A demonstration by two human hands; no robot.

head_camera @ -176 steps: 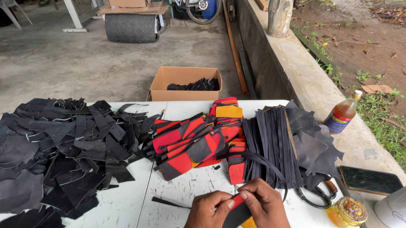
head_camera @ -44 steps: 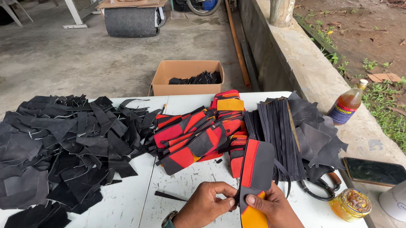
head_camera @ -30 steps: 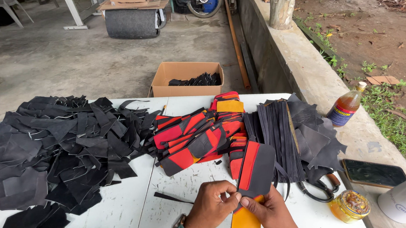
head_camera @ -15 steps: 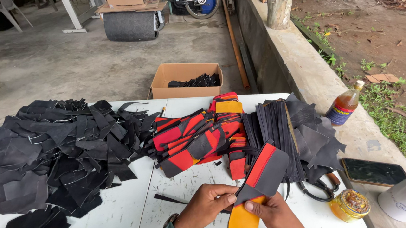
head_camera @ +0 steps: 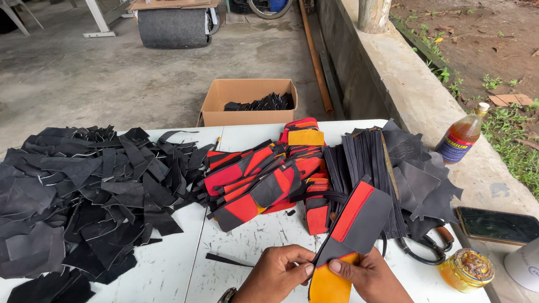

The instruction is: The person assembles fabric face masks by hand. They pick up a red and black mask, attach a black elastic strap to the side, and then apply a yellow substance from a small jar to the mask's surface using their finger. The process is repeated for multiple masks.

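Two hands pinch one red, grey and yellow leather piece (head_camera: 352, 228) low over the white table (head_camera: 184, 286).

The piece's long axis slants from its yellow end, nearest the person, up and to the right toward the stacked red-and-black pieces (head_camera: 265, 184). The left hand (head_camera: 276, 276) pinches its left edge, fingers pressed together; the right hand (head_camera: 372, 278) grips from beneath, thumb on the yellow. Both sit equally close.
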